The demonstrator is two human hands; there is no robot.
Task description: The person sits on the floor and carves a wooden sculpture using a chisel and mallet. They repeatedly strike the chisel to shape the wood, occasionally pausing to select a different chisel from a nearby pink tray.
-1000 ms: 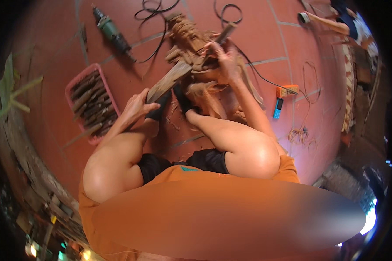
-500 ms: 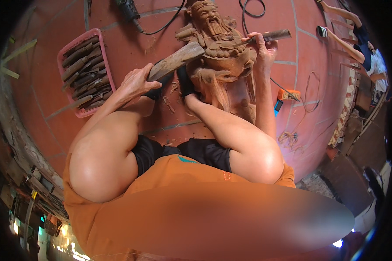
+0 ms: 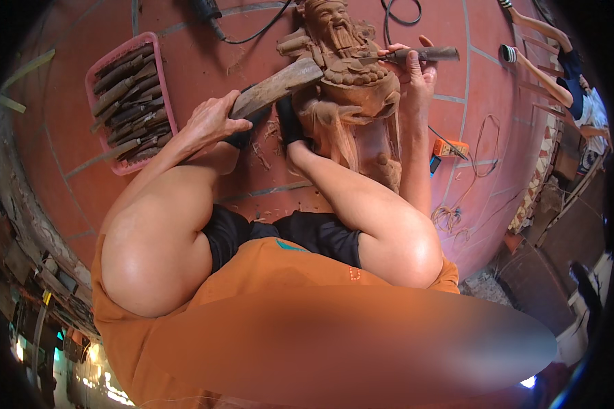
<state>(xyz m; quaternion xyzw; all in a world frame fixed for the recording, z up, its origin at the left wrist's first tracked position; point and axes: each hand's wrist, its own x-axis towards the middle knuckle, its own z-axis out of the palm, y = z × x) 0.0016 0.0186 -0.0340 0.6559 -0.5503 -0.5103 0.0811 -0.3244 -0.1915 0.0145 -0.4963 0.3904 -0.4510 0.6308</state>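
Brown statue (image 3: 348,92) on red tile floor (image 3: 484,95).
Left hand (image 3: 215,119): grip clamped on club (image 3: 276,87); right hand (image 3: 417,73): grip clamped on chisel (image 3: 439,54), blade toward statue's front.

Matt, rough-carved wooden statue (image 3: 358,95)
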